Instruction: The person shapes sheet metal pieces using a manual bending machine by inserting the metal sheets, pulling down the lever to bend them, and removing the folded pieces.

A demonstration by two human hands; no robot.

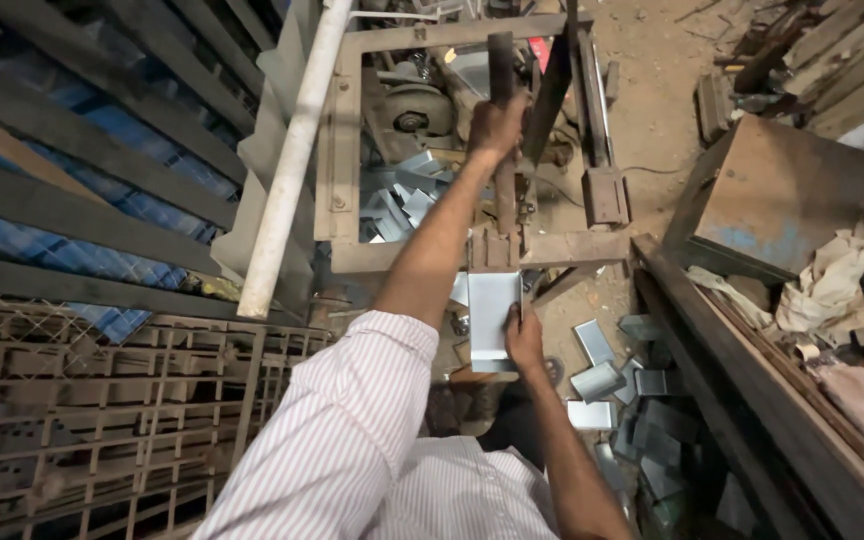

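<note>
Now your left hand [495, 125] wrapped round the press lever [501, 70], your right hand [524, 338] pinching the metal sheet [492, 312] at the machine's front edge, cut pieces [597, 380] scattered on the floor.

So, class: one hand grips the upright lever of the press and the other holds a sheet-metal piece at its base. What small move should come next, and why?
Probably pull the lever down. The left hand already grips it, and the right hand holds the metal sheet with its far edge at the press frame, seemingly in position. Bent pieces lying nearby suggest the same stroke.
</note>
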